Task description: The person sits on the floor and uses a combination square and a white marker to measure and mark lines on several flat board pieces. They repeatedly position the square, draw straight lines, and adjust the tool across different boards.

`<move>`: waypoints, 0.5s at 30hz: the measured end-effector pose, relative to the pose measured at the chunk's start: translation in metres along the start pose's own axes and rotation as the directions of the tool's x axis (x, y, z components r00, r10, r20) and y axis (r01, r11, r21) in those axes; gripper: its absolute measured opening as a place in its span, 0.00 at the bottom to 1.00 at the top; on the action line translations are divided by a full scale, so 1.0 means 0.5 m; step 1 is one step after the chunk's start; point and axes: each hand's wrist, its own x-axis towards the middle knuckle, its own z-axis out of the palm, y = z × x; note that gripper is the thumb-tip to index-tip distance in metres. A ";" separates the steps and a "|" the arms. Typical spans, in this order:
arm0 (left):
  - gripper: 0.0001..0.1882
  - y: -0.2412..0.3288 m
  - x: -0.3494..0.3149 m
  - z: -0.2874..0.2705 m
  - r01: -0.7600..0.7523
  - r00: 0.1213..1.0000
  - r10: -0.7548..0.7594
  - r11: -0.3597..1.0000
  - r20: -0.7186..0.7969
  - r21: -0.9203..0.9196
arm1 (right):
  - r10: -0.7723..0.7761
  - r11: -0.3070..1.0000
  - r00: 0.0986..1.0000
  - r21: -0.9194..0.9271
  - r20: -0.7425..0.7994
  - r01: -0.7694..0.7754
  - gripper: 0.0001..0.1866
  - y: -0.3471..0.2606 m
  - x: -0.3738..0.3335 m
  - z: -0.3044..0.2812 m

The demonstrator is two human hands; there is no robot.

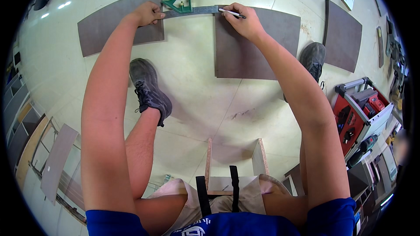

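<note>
My left hand (147,14) is closed on the left end of a combination square's steel blade (199,10), over the edge of a dark brown board (103,26). The square's green head (188,0) sits along the blade, on its far side. Across the gap between two boards, the blade reaches the far left corner of a second brown board (258,46). My right hand (247,22) grips a white pen with a dark end (232,13) there, its other end hidden at my fingertips by the blade's end.
A third brown board (343,35) lies at the right. My shoes (148,88) stand on the pale tiled floor. A red toolbox (350,122) and a drill (365,146) are at the right. Below me is a small wooden stool or frame (260,157); panels (59,161) lean at the left.
</note>
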 end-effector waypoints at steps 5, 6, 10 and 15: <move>0.19 0.010 -0.004 -0.001 0.002 1.000 -0.002 1.000 0.009 0.013 | -0.040 0.999 0.999 0.029 -0.031 0.041 0.12 0.005 -0.004 0.004; 0.19 0.015 -0.005 0.000 0.005 1.000 -0.005 1.000 0.010 0.019 | -0.068 0.997 0.996 0.037 -0.050 0.070 0.12 0.009 -0.005 0.004; 0.19 0.013 -0.006 -0.002 0.009 1.000 -0.009 0.999 0.006 0.043 | -0.052 0.997 0.998 0.048 -0.037 0.053 0.12 0.002 -0.002 0.004; 0.19 0.024 -0.005 -0.001 -0.003 1.000 0.003 1.000 0.005 0.019 | -0.007 1.000 1.000 -0.019 0.006 0.007 0.11 0.009 -0.002 -0.004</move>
